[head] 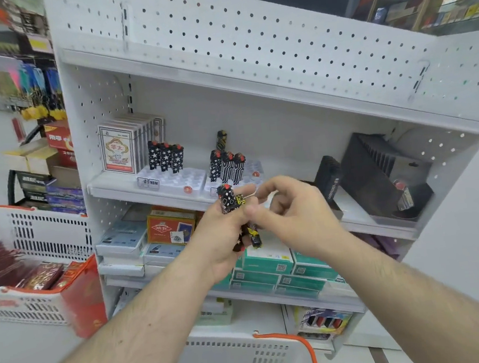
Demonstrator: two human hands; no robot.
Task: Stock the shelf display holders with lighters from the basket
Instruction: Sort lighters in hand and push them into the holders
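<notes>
Head view: left hand [223, 235] grips a lighter bundle [235, 211]; right hand [287, 209] fingers pinch one lighter. Next: seat it upright in white holder [232, 183].

On the shelf [175, 194] stand two holders side by side — the left holder [173, 179] with three lighters [166, 156], the right holder [253, 171] with four lighters [226, 165]. Card boxes [125, 144] stand left, behind them. The basket [243, 356] sits low in front — both hands meet above it.

Both forearms are bare to the frame edge, with no sleeve, watch or bracelet showing. Sparse dark hair covers them. The left hand [223, 235] and right hand [291, 220] wear no gloves or rings.
</notes>
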